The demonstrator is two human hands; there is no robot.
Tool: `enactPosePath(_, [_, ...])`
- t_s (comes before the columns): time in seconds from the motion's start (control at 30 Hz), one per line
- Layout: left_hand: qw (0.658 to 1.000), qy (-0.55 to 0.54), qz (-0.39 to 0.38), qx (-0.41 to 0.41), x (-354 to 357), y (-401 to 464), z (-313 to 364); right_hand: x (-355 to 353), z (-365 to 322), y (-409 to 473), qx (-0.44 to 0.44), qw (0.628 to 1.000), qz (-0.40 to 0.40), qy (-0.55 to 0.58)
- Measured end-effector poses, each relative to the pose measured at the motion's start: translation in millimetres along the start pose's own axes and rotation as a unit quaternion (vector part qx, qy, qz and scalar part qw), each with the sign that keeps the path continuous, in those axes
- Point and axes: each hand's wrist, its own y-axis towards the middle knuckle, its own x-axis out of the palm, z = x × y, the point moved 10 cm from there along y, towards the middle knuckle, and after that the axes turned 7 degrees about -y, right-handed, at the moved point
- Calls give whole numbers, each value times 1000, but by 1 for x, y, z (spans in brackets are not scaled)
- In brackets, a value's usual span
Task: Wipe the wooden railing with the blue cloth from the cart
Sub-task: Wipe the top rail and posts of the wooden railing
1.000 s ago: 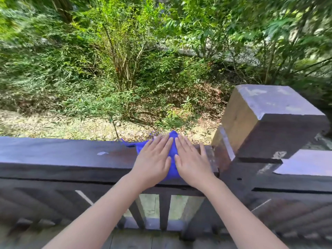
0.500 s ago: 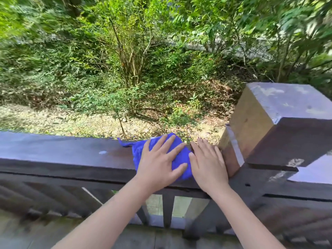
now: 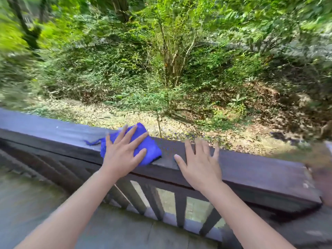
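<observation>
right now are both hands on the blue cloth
No, only the left hand presses flat on the blue cloth; the right hand rests on the bare wooden railing beside it.

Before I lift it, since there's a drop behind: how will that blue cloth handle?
The blue cloth looks soft and bunched, so probably floppy and light. A loose strand trails from its edge, so it may snag. Under the flat left hand, it likely slides easily along the railing.
</observation>
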Motion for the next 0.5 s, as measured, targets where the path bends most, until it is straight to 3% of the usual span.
enactPosePath(0.17, [986,-12,1,-168,-15,11,-113,6,-71,24,-14,1000,-2,-1])
enactPosePath(0.27, [972,-31,-15,-234,-7,11,-120,8,-105,34,-8,1000,-1,6])
enactPosePath(0.33, [982,-33,-24,-184,-1,9,-102,5,-120,39,3,1000,15,7])
enactPosePath(0.5, [999,-22,9,37,-21,-1,-100,1,-135,45,27,998,53,-29])
